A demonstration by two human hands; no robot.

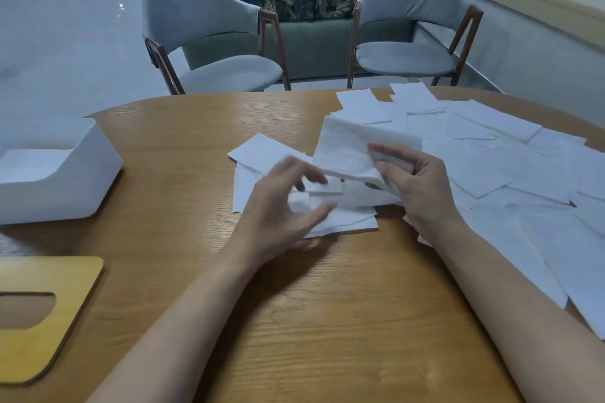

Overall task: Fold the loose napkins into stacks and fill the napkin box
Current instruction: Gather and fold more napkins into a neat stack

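Currently, in the head view, the task is sitting at an early-to-middle stage. The right hand (422, 186) is pinching a thick napkin bundle (347, 147) between thumb and fingers, holding it raised just above a small folded pile (262, 149) at table centre. The left hand (281, 203) is hovering with curled fingers at the bundle's lower edge; motion blur is preventing a finding on whether it is gripping. The white napkin box (65, 180) is standing open at far left, well apart from the hands; whether napkins are lying inside cannot be told. Its wooden slotted lid (68, 298) is lying off, near the left front edge. A broad spread of loose napkins (491, 173) is covering the right side, so most folding and the filling are judged outstanding. On clearances: bare table (183, 154) is lying between pile and box, giving an unobstructed carry path leftward. Sheets at far right are appearing to reach the table edge, risking slippage if the right forearm brushes them.
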